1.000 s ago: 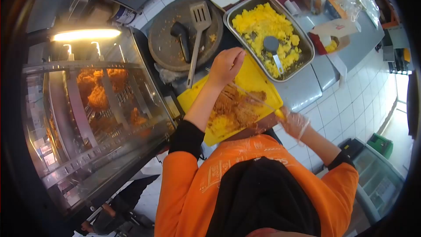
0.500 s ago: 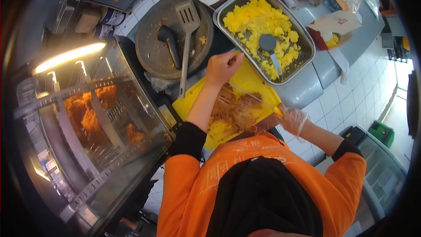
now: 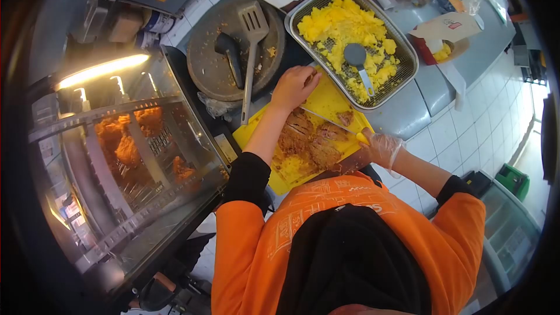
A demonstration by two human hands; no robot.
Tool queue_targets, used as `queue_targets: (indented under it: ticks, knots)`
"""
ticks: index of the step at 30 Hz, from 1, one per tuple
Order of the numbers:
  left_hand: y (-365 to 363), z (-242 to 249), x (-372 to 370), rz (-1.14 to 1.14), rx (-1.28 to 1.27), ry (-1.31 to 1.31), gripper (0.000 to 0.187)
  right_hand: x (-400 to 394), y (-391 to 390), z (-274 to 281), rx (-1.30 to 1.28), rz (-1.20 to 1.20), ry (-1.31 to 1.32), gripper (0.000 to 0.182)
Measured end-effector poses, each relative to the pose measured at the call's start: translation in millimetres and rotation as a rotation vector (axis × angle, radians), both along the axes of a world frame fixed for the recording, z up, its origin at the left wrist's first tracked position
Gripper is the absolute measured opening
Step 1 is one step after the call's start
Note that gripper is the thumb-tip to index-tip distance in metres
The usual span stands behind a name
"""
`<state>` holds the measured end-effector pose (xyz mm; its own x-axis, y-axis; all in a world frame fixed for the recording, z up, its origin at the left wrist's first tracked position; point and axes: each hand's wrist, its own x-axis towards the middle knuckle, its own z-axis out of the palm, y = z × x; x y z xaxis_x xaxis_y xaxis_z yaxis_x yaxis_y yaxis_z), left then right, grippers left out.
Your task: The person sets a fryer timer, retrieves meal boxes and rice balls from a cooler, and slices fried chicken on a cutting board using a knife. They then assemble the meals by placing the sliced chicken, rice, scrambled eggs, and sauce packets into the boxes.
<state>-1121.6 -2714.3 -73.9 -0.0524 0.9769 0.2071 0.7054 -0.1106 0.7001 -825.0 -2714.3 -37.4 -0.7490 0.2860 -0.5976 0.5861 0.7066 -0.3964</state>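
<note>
A knife (image 3: 329,121) with a yellow handle is in my right hand (image 3: 380,149), which wears a clear plastic glove and is closed round it. Its blade lies across browned meat (image 3: 315,143) on a yellow cutting board (image 3: 283,182). One small piece of meat (image 3: 345,118) sits apart, beyond the blade. My bare left hand (image 3: 296,87) is curled closed over the board's far edge, beside the metal tray, with nothing visible in its fingers. Yellow crumbs lie around the meat.
A metal tray (image 3: 410,76) holds yellow food and a grey-handled scoop (image 3: 355,55). A slotted spatula (image 3: 253,44) and a black-handled tool (image 3: 228,58) rest on a round dark pan (image 3: 201,64). At left stands a lit display case (image 3: 201,140) with fried food. An open box (image 3: 446,29) is at right.
The knife and my right hand have shifted slightly left and nearer me. A small piece of meat now shows separately beyond the blade. My left hand stays curled near the tray.
</note>
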Motion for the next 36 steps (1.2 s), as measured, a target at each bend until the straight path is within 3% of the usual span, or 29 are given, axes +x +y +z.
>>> queue_targets:
  ticks: [4,6,7,8,12,16,21,24,26,29,33,36]
  knots:
    - [-6.4,47.9,-2.1,-0.005,0.277,0.084,0.011,12.1,-18.0,20.3,0.361,0.003,0.496,0.035]
    - [-29.1,89.2,4.6,0.054,0.289,-0.002,0.008,21.4,-44.5,36.4,0.076,-0.179,0.358,0.038]
    - [-42.9,88.4,6.3,0.084,0.261,-0.027,0.007,22.0,-52.7,40.9,-0.045,-0.265,0.292,0.04]
    - [-55.3,88.1,8.0,0.108,0.246,-0.048,0.006,25.9,-68.8,42.9,0.092,-0.165,0.224,0.041]
    - [-90.3,44.2,16.3,0.223,0.155,-0.069,0.008,13.4,-87.9,48.2,-0.266,-0.225,-0.169,0.037]
    - [-95.2,12.4,8.8,0.312,0.168,-0.159,0.015,-0.4,-85.0,51.1,-0.233,-0.131,-0.118,0.033]
    - [-94.6,-18.9,-2.7,0.3,0.011,-0.365,0.021,-18.4,-90.2,51.1,-0.281,-0.244,-0.252,0.029]
    - [-90.5,-22.0,-9.5,0.262,0.05,-0.251,0.022,-27.1,-86.7,61.3,-0.279,-0.265,-0.256,0.031]
    - [-91.1,-24.1,-8.8,0.218,0.068,-0.184,0.022,-15.2,-97.5,23.5,-0.256,-0.293,-0.2,0.033]
    - [-89.7,-17.1,-6.0,0.134,0.071,-0.079,0.022,-12.6,-97.9,19.7,-0.196,-0.292,-0.174,0.035]
    - [-91.2,-12.4,0.5,0.117,0.119,-0.093,0.017,-11.5,-99.4,25.4,-0.155,-0.306,-0.131,0.037]
    - [-90.0,5.1,2.2,0.087,0.361,0.017,0.013,1.7,-100.1,16.1,-0.124,-0.23,0.066,0.04]
